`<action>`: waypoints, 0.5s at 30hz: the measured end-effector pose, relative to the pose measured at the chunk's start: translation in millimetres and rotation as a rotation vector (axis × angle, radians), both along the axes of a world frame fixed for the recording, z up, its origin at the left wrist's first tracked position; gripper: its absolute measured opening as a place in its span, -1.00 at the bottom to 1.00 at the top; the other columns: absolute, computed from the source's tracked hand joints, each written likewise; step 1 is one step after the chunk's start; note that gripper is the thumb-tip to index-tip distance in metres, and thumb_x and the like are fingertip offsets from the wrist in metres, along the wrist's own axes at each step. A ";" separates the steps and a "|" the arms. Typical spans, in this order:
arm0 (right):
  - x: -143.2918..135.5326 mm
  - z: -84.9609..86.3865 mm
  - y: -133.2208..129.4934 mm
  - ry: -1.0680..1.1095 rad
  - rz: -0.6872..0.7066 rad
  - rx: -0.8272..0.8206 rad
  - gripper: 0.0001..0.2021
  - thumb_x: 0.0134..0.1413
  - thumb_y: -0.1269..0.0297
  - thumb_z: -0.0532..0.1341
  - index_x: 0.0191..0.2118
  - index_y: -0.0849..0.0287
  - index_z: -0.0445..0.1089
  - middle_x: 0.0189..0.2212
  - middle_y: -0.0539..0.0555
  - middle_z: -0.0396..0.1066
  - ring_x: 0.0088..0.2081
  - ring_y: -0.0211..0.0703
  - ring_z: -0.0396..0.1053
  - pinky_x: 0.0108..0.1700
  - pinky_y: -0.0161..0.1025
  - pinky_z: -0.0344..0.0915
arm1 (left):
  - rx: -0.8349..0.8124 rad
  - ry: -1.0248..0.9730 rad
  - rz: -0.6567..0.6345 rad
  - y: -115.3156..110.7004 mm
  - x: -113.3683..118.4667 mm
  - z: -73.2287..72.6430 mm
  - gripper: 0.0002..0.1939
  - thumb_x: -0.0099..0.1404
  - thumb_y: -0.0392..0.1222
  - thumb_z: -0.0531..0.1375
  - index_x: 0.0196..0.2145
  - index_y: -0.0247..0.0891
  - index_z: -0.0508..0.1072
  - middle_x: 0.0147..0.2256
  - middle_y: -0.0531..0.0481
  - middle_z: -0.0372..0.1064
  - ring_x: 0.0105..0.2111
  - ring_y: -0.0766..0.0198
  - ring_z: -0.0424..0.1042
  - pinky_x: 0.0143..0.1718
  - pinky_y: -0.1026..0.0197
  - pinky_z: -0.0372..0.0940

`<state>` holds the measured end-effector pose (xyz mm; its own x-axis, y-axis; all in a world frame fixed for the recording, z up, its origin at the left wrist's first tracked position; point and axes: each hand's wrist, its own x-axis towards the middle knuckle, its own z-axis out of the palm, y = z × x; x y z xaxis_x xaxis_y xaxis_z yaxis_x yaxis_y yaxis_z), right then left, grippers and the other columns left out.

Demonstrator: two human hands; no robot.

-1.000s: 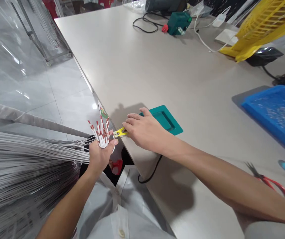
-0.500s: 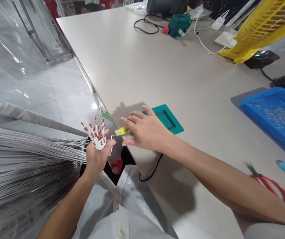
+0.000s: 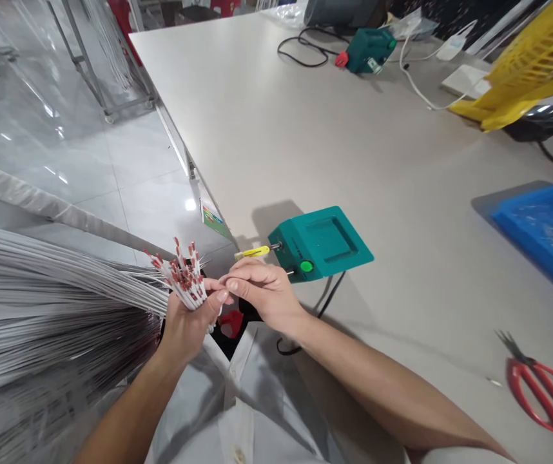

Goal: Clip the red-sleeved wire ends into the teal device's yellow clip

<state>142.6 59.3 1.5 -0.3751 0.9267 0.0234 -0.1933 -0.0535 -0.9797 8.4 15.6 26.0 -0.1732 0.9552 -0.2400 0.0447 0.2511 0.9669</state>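
Note:
My left hand [image 3: 190, 325] is closed around a bundle of white wires [image 3: 190, 289] with red-brown ends fanning upward. My right hand [image 3: 271, 293] has come up against it, thumb and finger pinched together at the left fingertips. What lies between those fingers is hidden. Just behind the right hand, a teal device [image 3: 300, 241] with a round green button and a recessed plate sits at the table edge. From its side sticks a yellow piece [image 3: 253, 252] on a metal shaft, just above the right knuckles.
Long grey-white wires [image 3: 39, 303] spread out at the left. Red-handled scissors [image 3: 537, 386] and a blue tray [image 3: 547, 225] lie on the right of the table [image 3: 267, 122]. A second teal device [image 3: 368, 51] and a yellow fan [image 3: 528, 71] stand at the back.
My right hand has moved down and left from beside the yellow piece to my left fingertips, its spread fingers now pinched. The teal device is more exposed. The view has shifted slightly.

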 end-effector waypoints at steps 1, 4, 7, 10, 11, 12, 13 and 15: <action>-1.2 -0.8 -0.6 0.076 0.032 -0.124 -0.89 -0.08 0.24 0.29 -0.49 0.14 0.48 -0.53 -0.01 0.36 -0.49 -0.29 0.31 -0.43 -0.30 0.26 | -0.014 -0.023 -0.026 -1.8 -0.6 -2.2 -0.84 0.06 -0.13 0.21 -0.57 -0.23 0.47 -0.73 0.09 0.19 -0.72 0.40 0.11 -0.70 0.32 0.04; 0.3 -2.2 0.4 0.209 0.086 -0.368 -0.82 -0.11 0.17 0.31 -0.53 0.17 0.47 -0.57 -0.03 0.33 -0.58 -0.36 0.24 -0.53 -0.36 0.18 | -0.056 -0.069 -0.063 -7.8 -3.5 -12.9 -0.83 0.09 -0.10 0.20 -0.51 -0.26 0.48 -0.69 0.08 0.25 -0.71 0.42 0.10 -0.69 0.33 0.03; 7.7 -0.5 5.7 0.195 0.032 -0.239 -0.82 -0.06 0.15 0.27 -0.51 0.15 0.48 -0.52 -0.01 0.36 -0.53 -0.35 0.23 -0.49 -0.35 0.20 | -0.090 -0.100 -0.051 -12.2 -7.6 -23.3 -0.79 0.09 -0.08 0.22 -0.41 -0.30 0.50 -0.70 0.11 0.23 -0.69 0.42 0.13 -0.66 0.33 0.04; 13.7 5.0 9.0 0.059 0.006 0.079 -0.86 0.03 0.25 0.22 -0.45 0.12 0.49 -0.50 0.01 0.38 -0.44 -0.29 0.28 -0.36 -0.30 0.25 | -0.109 -0.096 -0.030 -13.3 -11.3 -28.4 -0.73 0.10 -0.08 0.22 -0.28 -0.29 0.48 -0.69 0.13 0.21 -0.67 0.40 0.16 -0.65 0.33 0.04; 14.0 7.1 8.6 -0.010 0.003 0.169 -0.88 0.03 0.30 0.21 -0.44 0.12 0.49 -0.50 0.02 0.38 -0.42 -0.28 0.29 -0.32 -0.28 0.26 | -0.108 -0.096 -0.020 -13.0 -11.9 -28.7 -0.73 0.09 -0.08 0.23 -0.27 -0.28 0.47 -0.67 0.12 0.22 -0.66 0.40 0.17 -0.65 0.33 0.04; 13.2 8.9 7.4 -0.080 -0.001 0.245 -0.90 0.01 0.34 0.22 -0.44 0.13 0.49 -0.51 0.02 0.38 -0.41 -0.27 0.31 -0.30 -0.27 0.27 | -0.099 -0.099 -0.016 -12.3 -11.9 -28.3 -0.75 0.09 -0.09 0.23 -0.28 -0.26 0.46 -0.66 0.12 0.23 -0.66 0.40 0.17 -0.65 0.33 0.05; 11.6 10.2 5.7 -0.147 -0.006 0.300 -0.92 -0.01 0.38 0.23 -0.43 0.15 0.49 -0.51 0.03 0.39 -0.41 -0.26 0.32 -0.31 -0.27 0.27 | -0.085 -0.106 -0.024 -11.4 -11.2 -27.4 -0.76 0.09 -0.10 0.23 -0.29 -0.26 0.45 -0.65 0.12 0.23 -0.66 0.40 0.17 -0.65 0.33 0.06; 6.9 10.9 1.4 -0.247 -0.009 0.369 -0.94 -0.05 0.39 0.26 -0.42 0.18 0.49 -0.50 0.05 0.39 -0.44 -0.26 0.34 -0.36 -0.28 0.28 | -0.061 -0.115 -0.071 -9.3 -8.2 -24.5 -0.82 0.09 -0.11 0.23 -0.37 -0.26 0.43 -0.66 0.13 0.20 -0.66 0.40 0.16 -0.65 0.33 0.08</action>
<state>149.5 60.6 12.4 -0.4035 0.8761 0.2639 0.0504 0.3093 -0.9496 0.2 6.2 1.5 -0.0739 0.9471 -0.3123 -0.0455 0.3096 0.9498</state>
